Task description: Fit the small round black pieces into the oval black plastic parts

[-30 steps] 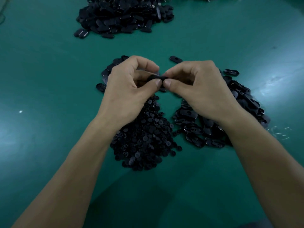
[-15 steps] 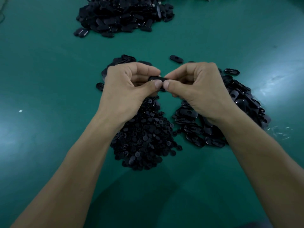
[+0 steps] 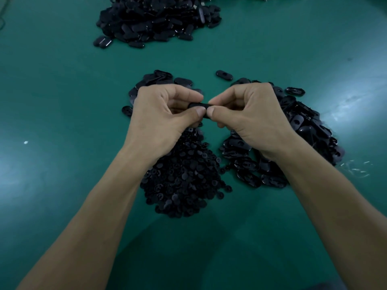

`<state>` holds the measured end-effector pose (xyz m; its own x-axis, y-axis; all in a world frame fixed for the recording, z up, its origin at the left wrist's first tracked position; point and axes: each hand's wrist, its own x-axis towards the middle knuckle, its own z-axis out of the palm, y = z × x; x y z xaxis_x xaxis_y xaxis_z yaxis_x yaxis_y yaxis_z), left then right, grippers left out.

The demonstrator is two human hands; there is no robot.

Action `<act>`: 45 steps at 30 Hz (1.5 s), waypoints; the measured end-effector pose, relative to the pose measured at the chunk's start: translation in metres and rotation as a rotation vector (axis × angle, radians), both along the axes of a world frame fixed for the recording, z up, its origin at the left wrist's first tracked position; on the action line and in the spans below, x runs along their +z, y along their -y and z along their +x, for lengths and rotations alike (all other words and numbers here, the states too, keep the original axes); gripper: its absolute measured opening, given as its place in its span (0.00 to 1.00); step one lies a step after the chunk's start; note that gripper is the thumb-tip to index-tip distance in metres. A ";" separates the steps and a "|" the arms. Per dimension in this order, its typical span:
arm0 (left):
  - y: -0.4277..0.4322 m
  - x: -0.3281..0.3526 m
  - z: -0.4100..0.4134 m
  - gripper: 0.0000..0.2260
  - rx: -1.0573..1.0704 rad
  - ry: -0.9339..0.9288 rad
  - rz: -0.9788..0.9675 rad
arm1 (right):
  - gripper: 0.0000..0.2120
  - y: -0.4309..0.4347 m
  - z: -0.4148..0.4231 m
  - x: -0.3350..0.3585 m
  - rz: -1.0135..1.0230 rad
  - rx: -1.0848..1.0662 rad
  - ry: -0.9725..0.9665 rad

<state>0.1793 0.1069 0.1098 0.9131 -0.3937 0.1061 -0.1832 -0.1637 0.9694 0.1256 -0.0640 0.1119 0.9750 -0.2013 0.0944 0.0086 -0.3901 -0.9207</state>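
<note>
Head cam looks down on a dark green table top (image 3: 62, 91). Both hands are raised over the middle of it, thumb tips almost meeting. I read the left hand (image 3: 159, 114) as pinching one end of a single oval black plastic part (image 3: 199, 105) between thumb and curled forefinger. The right hand (image 3: 251, 116) pinches the other end the same way, and the remaining fingers of both are curled under. The part sits roughly level between the thumb tips, off the table and mostly covered by fingers. I can't tell whether a round piece is seated in it, or whether either hand hides one. Below the hands, on my side, is a heap of small round black pieces (image 3: 184, 176), partly under the left wrist. Just right of it, across a narrow strip of green, is a heap of loose oval black plastic parts (image 3: 303, 130), partly under the right hand and wrist. Several of them show a centre hole. A smaller cluster of oval parts (image 3: 163, 78) lies beyond the left knuckles. A lone oval part with a hole (image 3: 224, 75) lies by itself beyond the hands, between that cluster and the right heap. Well apart, at the far edge, is a big mound of black oval pieces (image 3: 159, 19), cut off at the top of the view. Pale thin slivers (image 3: 356, 166) lie on the table right of the right heap, and a white speck (image 3: 26, 142) sits far left.
</note>
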 end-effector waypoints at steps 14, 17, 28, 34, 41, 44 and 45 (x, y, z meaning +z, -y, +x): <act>-0.009 0.010 0.000 0.07 0.004 0.079 0.094 | 0.09 0.000 -0.004 0.005 0.047 0.133 0.029; -0.011 0.011 0.002 0.08 -0.016 0.059 0.087 | 0.09 -0.001 -0.003 0.003 0.086 0.113 0.012; -0.010 0.005 0.004 0.08 0.048 0.096 0.085 | 0.08 0.001 -0.001 0.004 0.037 0.091 0.000; -0.021 -0.015 0.023 0.09 0.278 0.089 0.138 | 0.08 0.017 -0.007 -0.003 -0.397 0.028 -0.169; -0.027 -0.029 0.032 0.11 0.410 0.122 0.254 | 0.09 0.031 -0.017 -0.003 -0.643 0.085 -0.412; -0.029 -0.031 0.032 0.11 0.415 0.142 0.289 | 0.10 0.026 -0.018 -0.003 -0.651 0.048 -0.447; -0.029 -0.032 0.032 0.11 0.416 0.144 0.295 | 0.10 0.025 -0.018 -0.003 -0.651 0.042 -0.455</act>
